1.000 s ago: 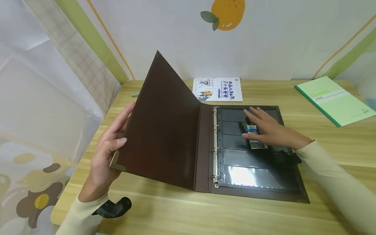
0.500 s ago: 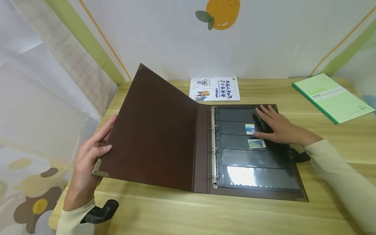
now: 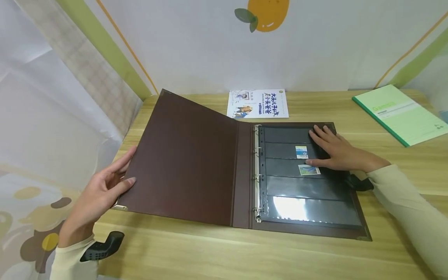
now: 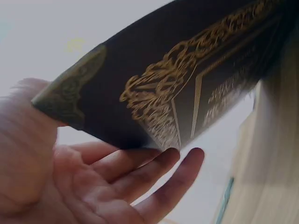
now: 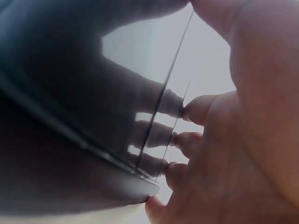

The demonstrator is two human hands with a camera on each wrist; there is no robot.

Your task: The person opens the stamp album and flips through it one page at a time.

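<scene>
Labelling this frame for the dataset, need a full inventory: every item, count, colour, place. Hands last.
ring binder album: 1, dark brown with gilt ornament outside, open on the table, front cover raised at left
pocket page: 1 showing, black with clear strips, on the rings at right
stamps: 2, blue and green pictures, in the middle strips
booklet: 1, white with blue print, behind the album
notebook: 1, light green, far right
table: 1, pale wood
left hand: holds the cover's lower outer corner, fingers underneath
right hand: flat on the pocket page beside the stamps
</scene>
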